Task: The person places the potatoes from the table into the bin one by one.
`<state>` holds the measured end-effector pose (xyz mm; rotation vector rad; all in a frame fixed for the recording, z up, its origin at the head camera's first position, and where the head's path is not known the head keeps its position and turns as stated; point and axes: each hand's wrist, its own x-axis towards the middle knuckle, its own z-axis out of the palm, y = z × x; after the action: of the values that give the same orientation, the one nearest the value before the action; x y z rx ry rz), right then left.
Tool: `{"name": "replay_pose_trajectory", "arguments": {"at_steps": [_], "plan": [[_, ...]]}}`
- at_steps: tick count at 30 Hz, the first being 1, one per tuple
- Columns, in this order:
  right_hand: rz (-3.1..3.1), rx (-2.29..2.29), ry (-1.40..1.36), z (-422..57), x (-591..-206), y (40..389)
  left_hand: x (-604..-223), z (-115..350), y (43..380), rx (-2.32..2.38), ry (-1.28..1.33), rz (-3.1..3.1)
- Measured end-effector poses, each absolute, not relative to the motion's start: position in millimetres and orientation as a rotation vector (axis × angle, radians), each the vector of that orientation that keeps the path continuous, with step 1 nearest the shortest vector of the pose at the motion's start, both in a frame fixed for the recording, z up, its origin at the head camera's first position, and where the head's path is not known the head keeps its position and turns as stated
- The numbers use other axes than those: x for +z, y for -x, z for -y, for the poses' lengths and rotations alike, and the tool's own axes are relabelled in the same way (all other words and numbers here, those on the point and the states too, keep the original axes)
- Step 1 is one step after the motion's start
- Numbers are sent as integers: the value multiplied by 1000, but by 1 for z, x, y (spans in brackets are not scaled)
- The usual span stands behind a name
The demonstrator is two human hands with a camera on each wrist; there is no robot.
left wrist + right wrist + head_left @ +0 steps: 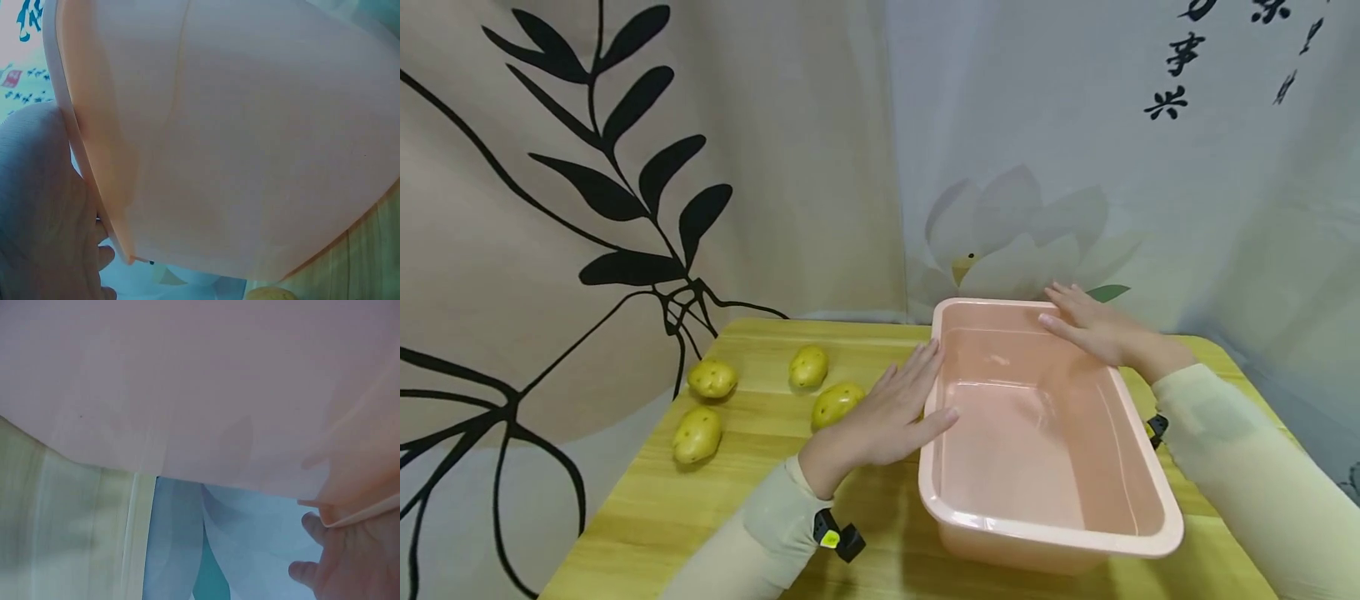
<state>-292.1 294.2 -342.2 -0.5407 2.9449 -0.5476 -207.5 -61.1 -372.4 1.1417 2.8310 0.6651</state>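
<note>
At four o'clock in the head view, the pink basin (1011,475) sits between left hand (891,412), at its nine o'clock, and right hand (1097,329), at its one o'clock, fingers straight, thumbs apart, probably for steadying both sides.

Home-style rm, printed curtains (805,167), wood tbl (752,433)

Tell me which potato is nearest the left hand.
The potato partly covered by the left hand in the head view; the other three potatoes show whole and lie farther away.
</note>
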Motion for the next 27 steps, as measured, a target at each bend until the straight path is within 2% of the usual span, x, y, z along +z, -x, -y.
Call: {"name": "replay_pose_trajectory", "arguments": {"at_steps": [15, 27], "plan": [[-2967, -568, 526, -289, -345, 264, -375, 70, 188, 694, -1228, -2820], [-2954, -537, 515, -288, -338, 258, -377, 71, 182, 763, -1254, -2801]]}}
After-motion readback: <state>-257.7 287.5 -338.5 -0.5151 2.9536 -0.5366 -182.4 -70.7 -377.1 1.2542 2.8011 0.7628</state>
